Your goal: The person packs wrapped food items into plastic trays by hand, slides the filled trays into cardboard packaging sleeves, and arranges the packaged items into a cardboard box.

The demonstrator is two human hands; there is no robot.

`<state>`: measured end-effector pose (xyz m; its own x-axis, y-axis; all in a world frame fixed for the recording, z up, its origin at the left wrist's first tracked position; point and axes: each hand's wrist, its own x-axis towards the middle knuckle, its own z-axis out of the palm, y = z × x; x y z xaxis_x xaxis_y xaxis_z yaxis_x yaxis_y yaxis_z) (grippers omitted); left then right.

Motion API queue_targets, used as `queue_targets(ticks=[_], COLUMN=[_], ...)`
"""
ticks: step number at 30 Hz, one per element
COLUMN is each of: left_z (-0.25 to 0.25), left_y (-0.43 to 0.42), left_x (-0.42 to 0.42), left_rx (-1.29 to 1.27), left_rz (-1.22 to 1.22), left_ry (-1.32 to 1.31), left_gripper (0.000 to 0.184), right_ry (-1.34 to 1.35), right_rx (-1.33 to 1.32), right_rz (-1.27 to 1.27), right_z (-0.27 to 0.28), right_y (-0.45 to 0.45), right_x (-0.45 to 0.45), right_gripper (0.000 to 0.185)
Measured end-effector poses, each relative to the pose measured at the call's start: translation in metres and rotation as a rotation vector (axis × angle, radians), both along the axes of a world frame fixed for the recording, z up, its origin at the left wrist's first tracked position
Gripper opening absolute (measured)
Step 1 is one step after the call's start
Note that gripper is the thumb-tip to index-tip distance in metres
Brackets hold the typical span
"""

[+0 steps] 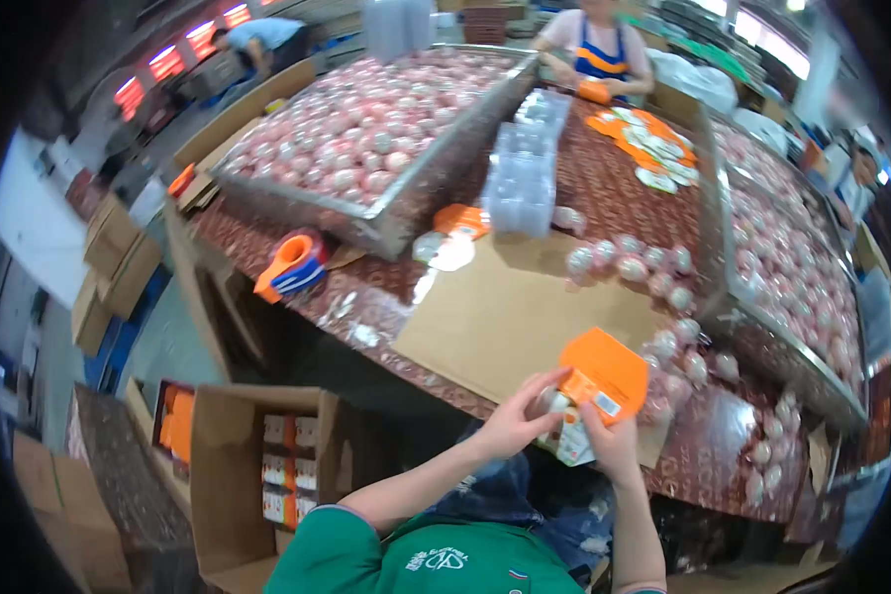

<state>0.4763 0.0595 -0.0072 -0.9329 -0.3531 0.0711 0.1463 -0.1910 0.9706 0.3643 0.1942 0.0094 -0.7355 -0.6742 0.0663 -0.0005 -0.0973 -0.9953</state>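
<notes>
An orange and white printed card sleeve [609, 368] with a barcode is between my two hands, above the front edge of the table. My left hand [517, 420] grips its left side, fingers closed near a small round shiny thing that is mostly hidden. My right hand [612, 444] is closed on the lower right of the sleeve, thumb on its front. Beneath it lies a flat sheet of brown cardboard [495, 307]. Several clear balls with pinkish-white insides [653, 262] rest beside the cardboard, to the right of my hands.
Metal trays of balls stand at the back left [406, 203] and right [792, 342]. Between them are stacked clear plastic shells [521, 178] and orange-white cards [648, 148]. A tape dispenser [295, 265] sits left. An open carton [230, 475] holds packed boxes. A co-worker [599, 49] stands opposite.
</notes>
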Motion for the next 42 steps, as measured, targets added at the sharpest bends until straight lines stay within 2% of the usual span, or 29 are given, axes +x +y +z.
queue_targets(ticks=[2,4,5,6,7,8,9,10,11,12,13,14,16,17,18,20,22,24,25,27,28,29,31,33,34,36,37,40,42], left_z=[-0.003,0.018,0.028,0.038,0.049,0.065,0.067,0.069,0.071,0.063,0.054,0.048,0.041,0.036,0.023,0.010,0.010,0.013,0.014,0.015,0.016,0.014,0.008,-0.003,-0.008,-0.004,-0.006,0.005,0.023], left_y=[-0.008,-0.019,-0.028,-0.036,-0.043,-0.048,-0.049,-0.050,-0.054,-0.054,-0.057,-0.058,-0.037,-0.022,-0.014,-0.003,-0.008,-0.020,-0.029,-0.028,-0.024,-0.023,-0.026,-0.027,-0.029,-0.027,-0.027,-0.038,-0.042], left_x=[0.005,0.002,0.004,0.007,0.012,0.015,0.017,0.018,0.019,0.019,0.018,0.018,0.016,0.012,0.009,0.006,0.004,0.004,0.008,0.007,0.009,0.011,0.015,0.017,0.018,0.020,0.018,0.019,0.019], left_rx=[0.080,-0.540,-0.505,-0.541,-0.575,-0.750,-0.748,-0.627,-0.512,-0.182,-0.049,0.082,0.237,0.275,0.300,0.225,0.141,-0.247,-0.472,-0.684,-0.538,-0.538,-0.287,0.194,0.161,0.172,0.191,0.240,0.287], left_rz=[0.014,0.255,0.286,0.177,0.066,-0.078,-0.072,-0.055,-0.031,0.088,0.191,0.294,0.435,0.480,0.404,0.290,0.309,0.461,0.329,0.237,0.194,0.198,0.151,0.013,-0.028,-0.139,-0.137,-0.227,-0.202], left_ry=[-0.035,0.006,0.072,0.071,0.064,-0.043,-0.044,-0.073,-0.101,-0.108,-0.029,0.056,0.008,0.005,0.028,-0.072,-0.056,-0.026,-0.127,-0.099,-0.169,-0.170,-0.115,-0.152,-0.018,0.003,0.029,-0.093,-0.107], left_gripper=[0.068,0.068,0.068,0.064,0.061,0.049,0.049,0.044,0.039,0.039,0.040,0.042,0.048,0.049,0.055,0.058,0.063,0.066,0.059,0.058,0.054,0.054,0.053,0.053,0.054,0.054,0.053,0.050,0.049], right_ry=[0.025,0.176,0.353,0.528,0.629,0.625,0.488,0.358,0.392,0.191,-0.015,-0.187,-0.335,-0.372,-0.350,-0.332,-0.236,-0.092,0.009,0.108,0.109,0.157,0.204,0.622,0.751,1.145,1.179,1.074,0.595], right_rx=[0.085,0.263,0.437,0.609,0.567,0.570,0.520,0.466,0.446,0.265,0.088,-0.034,-0.277,-0.211,-0.209,-0.227,-0.176,0.006,0.056,0.154,0.156,0.174,0.188,0.219,0.221,0.265,0.223,0.310,0.208], right_rz=[0.055,0.181,0.345,0.507,0.538,0.540,0.576,0.614,0.498,0.304,0.122,0.127,0.165,0.178,0.171,-0.110,-0.096,-0.012,0.047,0.113,0.118,0.114,0.110,0.153,0.166,0.262,0.275,0.261,0.289], right_z=[0.007,0.013,0.024,0.035,0.038,0.046,0.057,0.063,0.049,0.040,0.031,0.012,0.004,-0.012,-0.020,-0.023,-0.011,-0.002,-0.005,0.000,0.003,0.005,0.008,0.009,0.000,0.026,0.027,0.037,0.027], right_y=[0.003,0.008,0.009,0.007,0.004,0.003,0.002,-0.001,0.003,0.005,0.007,0.015,0.003,0.003,0.000,-0.013,-0.011,-0.003,0.000,0.002,0.004,0.004,0.003,0.005,0.007,0.002,-0.001,0.000,0.001], right_x=[-0.006,-0.020,-0.030,-0.036,-0.034,-0.029,-0.024,-0.022,-0.029,-0.031,-0.034,-0.044,-0.017,-0.010,-0.004,0.012,0.008,0.002,0.004,0.014,0.015,0.015,0.014,0.003,-0.006,-0.017,-0.021,-0.015,-0.007], right_gripper=[0.021,0.022,0.023,0.023,0.023,0.023,0.023,0.022,0.024,0.026,0.028,0.034,0.036,0.039,0.039,0.040,0.035,0.029,0.029,0.026,0.026,0.025,0.025,0.026,0.027,0.026,0.025,0.029,0.042])
